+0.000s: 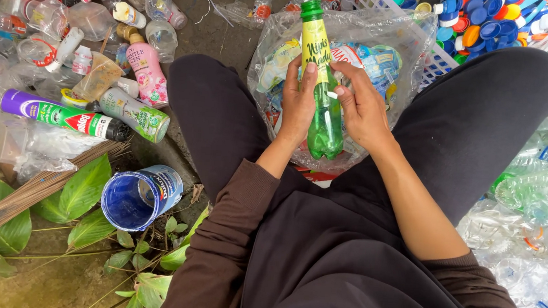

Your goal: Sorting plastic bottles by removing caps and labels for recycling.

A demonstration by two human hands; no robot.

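A green plastic bottle (325, 119) with a green cap and a yellow label stands upright between my knees. My left hand (298, 103) wraps its left side, thumb on the label. My right hand (360, 109) grips its right side, fingertips at the label's lower edge. Behind the bottle sits a clear plastic bag (402, 46) stuffed with torn labels and wrappers.
A white basket of coloured bottle caps (477, 23) is at the top right. Crushed clear bottles (533, 216) pile on the right. On the left lie mixed bottles, a pink bottle (147, 73), a purple spray can (59, 114), a blue cup (140, 196), a broom (11, 207) and leaves.
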